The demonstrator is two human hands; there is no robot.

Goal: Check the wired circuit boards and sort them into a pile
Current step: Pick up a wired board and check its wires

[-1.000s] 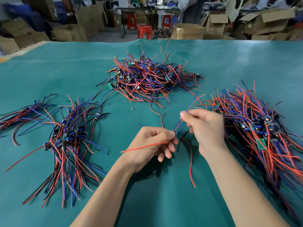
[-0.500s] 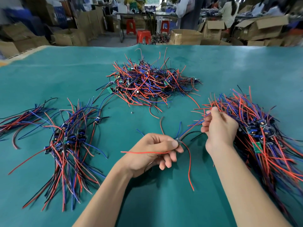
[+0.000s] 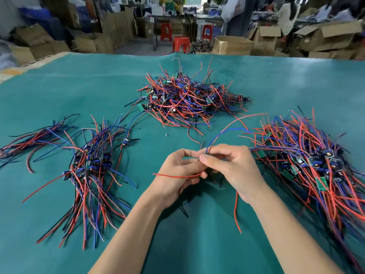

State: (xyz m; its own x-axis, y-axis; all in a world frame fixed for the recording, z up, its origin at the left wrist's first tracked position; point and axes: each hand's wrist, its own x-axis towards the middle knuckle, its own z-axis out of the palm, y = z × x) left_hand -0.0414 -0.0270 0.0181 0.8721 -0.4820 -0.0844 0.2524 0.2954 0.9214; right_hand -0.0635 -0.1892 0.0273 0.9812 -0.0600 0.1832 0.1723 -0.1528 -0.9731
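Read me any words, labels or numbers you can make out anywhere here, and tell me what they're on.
None can be read.
Green circuit boards: any markings too small.
Cardboard boxes: blurred, no print legible.
Red stools: no text visible.

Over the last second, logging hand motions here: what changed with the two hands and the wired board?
The right hand swung out to the right-side pile of red and blue wired boards, then came back and now pinches the small wired circuit board together with the left hand. The left hand kept hold throughout; all piles stayed put.
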